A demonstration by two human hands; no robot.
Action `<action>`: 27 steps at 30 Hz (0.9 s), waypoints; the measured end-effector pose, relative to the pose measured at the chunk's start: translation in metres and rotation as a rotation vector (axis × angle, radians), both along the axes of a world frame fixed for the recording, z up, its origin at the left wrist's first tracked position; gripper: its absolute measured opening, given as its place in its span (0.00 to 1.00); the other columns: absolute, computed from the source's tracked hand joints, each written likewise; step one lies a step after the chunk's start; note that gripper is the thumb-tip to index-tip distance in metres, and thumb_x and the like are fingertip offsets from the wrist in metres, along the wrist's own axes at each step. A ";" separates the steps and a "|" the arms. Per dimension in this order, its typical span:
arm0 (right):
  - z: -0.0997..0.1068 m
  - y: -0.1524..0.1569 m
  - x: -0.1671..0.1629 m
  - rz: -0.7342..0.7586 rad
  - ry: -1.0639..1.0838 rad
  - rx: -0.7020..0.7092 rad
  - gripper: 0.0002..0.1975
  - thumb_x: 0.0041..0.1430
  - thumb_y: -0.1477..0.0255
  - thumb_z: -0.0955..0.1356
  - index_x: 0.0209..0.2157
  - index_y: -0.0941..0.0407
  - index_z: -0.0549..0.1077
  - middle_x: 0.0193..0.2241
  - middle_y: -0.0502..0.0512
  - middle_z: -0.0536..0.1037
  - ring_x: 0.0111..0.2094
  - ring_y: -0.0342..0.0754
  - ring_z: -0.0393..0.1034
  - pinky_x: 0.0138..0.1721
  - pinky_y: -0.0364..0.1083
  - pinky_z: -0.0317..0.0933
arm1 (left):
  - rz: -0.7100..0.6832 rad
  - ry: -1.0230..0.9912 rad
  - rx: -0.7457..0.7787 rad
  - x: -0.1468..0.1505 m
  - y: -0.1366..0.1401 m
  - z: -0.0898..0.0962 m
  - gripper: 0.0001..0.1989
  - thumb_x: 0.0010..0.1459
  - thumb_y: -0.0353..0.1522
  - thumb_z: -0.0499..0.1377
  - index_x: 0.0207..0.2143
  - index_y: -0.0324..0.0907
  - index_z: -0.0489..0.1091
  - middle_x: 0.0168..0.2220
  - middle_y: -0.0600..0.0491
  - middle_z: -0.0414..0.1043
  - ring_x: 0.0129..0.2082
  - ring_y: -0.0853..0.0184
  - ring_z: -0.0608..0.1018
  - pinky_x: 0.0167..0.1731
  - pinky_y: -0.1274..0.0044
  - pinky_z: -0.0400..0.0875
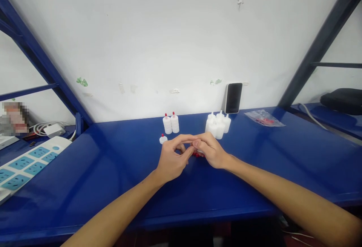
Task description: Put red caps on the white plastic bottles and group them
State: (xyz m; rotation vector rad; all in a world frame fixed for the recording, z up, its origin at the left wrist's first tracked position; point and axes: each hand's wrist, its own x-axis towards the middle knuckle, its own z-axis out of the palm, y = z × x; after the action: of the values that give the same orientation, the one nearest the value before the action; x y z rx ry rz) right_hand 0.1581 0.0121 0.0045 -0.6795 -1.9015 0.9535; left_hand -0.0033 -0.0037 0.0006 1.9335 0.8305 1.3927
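My left hand (174, 158) and my right hand (212, 151) meet above the blue table, with fingertips touching. A small white piece (200, 151), mostly hidden, shows under my right thumb. My left thumb and fingers are pinched close to it; whatever they grip is covered. Small red tips (197, 155) show beneath the hands. To the left lies a white nozzle cap with a red tip (163, 139). Behind it stand two white squeeze bottles (171, 124) with red tips. Several white bottles without red tips (217, 124) stand together behind my right hand.
A black-screened device (233, 98) leans against the wall. At the right lies a clear plastic bag (264, 118) with red pieces inside. A power strip (31, 164) occupies the left side of the blue table (113, 186). Blue frame posts (42, 58) rise at both sides.
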 end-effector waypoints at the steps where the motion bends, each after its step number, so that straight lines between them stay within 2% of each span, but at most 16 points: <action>1: 0.000 0.000 0.000 -0.002 -0.013 0.023 0.22 0.64 0.59 0.60 0.20 0.57 0.62 0.16 0.45 0.58 0.19 0.39 0.51 0.21 0.42 0.48 | -0.005 0.006 0.001 0.000 0.000 0.000 0.09 0.58 0.33 0.62 0.42 0.43 0.75 0.22 0.57 0.74 0.13 0.76 0.70 0.15 0.83 0.65; 4: 0.001 0.002 0.000 -0.046 -0.040 0.056 0.20 0.66 0.57 0.59 0.27 0.57 0.66 0.19 0.46 0.62 0.21 0.40 0.56 0.23 0.42 0.51 | 0.058 -0.019 0.004 -0.002 0.002 0.003 0.07 0.58 0.34 0.63 0.38 0.41 0.76 0.17 0.59 0.69 0.12 0.75 0.70 0.15 0.82 0.64; 6: 0.002 0.005 0.001 -0.138 -0.042 0.064 0.20 0.67 0.56 0.58 0.32 0.57 0.68 0.20 0.46 0.63 0.22 0.41 0.57 0.24 0.42 0.52 | 0.194 -0.094 0.033 -0.008 0.006 0.009 0.09 0.58 0.36 0.63 0.36 0.40 0.75 0.16 0.59 0.68 0.13 0.75 0.70 0.15 0.82 0.64; 8: 0.003 0.008 0.002 -0.253 -0.026 0.070 0.19 0.66 0.55 0.60 0.34 0.56 0.69 0.20 0.46 0.64 0.22 0.42 0.58 0.25 0.42 0.54 | 0.382 -0.182 0.103 -0.018 0.015 0.015 0.11 0.58 0.38 0.63 0.38 0.40 0.75 0.20 0.57 0.71 0.17 0.74 0.72 0.18 0.81 0.66; 10: 0.006 0.010 0.004 -0.357 0.004 0.087 0.18 0.60 0.54 0.66 0.32 0.56 0.69 0.20 0.46 0.65 0.22 0.42 0.58 0.27 0.43 0.56 | 0.540 -0.176 0.166 -0.032 0.027 0.018 0.12 0.57 0.39 0.63 0.38 0.40 0.75 0.23 0.56 0.72 0.19 0.74 0.72 0.21 0.81 0.67; 13: 0.010 0.009 0.008 -0.461 0.043 0.119 0.18 0.48 0.57 0.75 0.28 0.56 0.69 0.18 0.44 0.64 0.21 0.41 0.56 0.25 0.42 0.54 | 0.638 -0.044 0.194 -0.053 0.047 0.013 0.12 0.56 0.40 0.62 0.36 0.40 0.75 0.26 0.56 0.74 0.20 0.74 0.70 0.23 0.81 0.67; 15: 0.012 0.006 0.009 -0.503 0.072 0.152 0.18 0.44 0.59 0.76 0.26 0.56 0.68 0.17 0.44 0.64 0.20 0.41 0.56 0.24 0.43 0.53 | 0.655 0.095 0.215 -0.064 0.057 0.007 0.11 0.56 0.39 0.62 0.34 0.40 0.75 0.27 0.55 0.75 0.21 0.74 0.70 0.23 0.81 0.66; 18: 0.011 0.004 0.011 -0.527 0.137 0.203 0.16 0.47 0.60 0.75 0.25 0.55 0.68 0.17 0.44 0.64 0.20 0.42 0.58 0.26 0.44 0.57 | 0.620 0.256 0.277 -0.073 0.067 -0.002 0.08 0.57 0.37 0.60 0.32 0.41 0.75 0.28 0.55 0.75 0.22 0.73 0.70 0.25 0.80 0.66; 20: 0.007 0.005 0.012 -0.463 0.203 0.202 0.14 0.52 0.59 0.70 0.27 0.55 0.68 0.19 0.46 0.65 0.19 0.42 0.60 0.25 0.45 0.58 | 0.594 0.308 0.287 -0.075 0.069 -0.005 0.08 0.57 0.36 0.60 0.32 0.41 0.74 0.28 0.55 0.75 0.22 0.73 0.70 0.26 0.80 0.66; 23: 0.002 0.007 0.012 -0.362 0.244 0.106 0.09 0.59 0.64 0.63 0.33 0.55 0.66 0.23 0.46 0.65 0.17 0.40 0.60 0.21 0.44 0.57 | 0.560 0.375 0.264 -0.077 0.071 -0.007 0.06 0.56 0.34 0.59 0.32 0.41 0.74 0.27 0.56 0.75 0.22 0.73 0.71 0.27 0.80 0.66; 25: 0.001 0.009 0.012 -0.340 0.212 0.063 0.06 0.62 0.68 0.60 0.36 0.54 0.64 0.25 0.46 0.64 0.18 0.39 0.61 0.21 0.43 0.56 | 0.532 0.432 0.250 -0.078 0.071 -0.008 0.06 0.55 0.34 0.60 0.31 0.41 0.73 0.27 0.56 0.74 0.22 0.73 0.71 0.27 0.80 0.66; 27: 0.002 0.009 0.010 -0.330 0.154 0.086 0.05 0.64 0.69 0.59 0.39 0.54 0.62 0.27 0.46 0.65 0.22 0.40 0.63 0.24 0.43 0.59 | 0.503 0.473 0.229 -0.077 0.072 -0.010 0.05 0.55 0.34 0.59 0.30 0.41 0.72 0.26 0.56 0.74 0.21 0.73 0.70 0.28 0.79 0.66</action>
State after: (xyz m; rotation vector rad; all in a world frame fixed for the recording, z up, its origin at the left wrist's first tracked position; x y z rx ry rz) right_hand 0.1682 0.0214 0.0067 -0.8143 -1.6232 0.6901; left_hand -0.0807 0.0684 -0.0097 2.3892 1.5207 1.3579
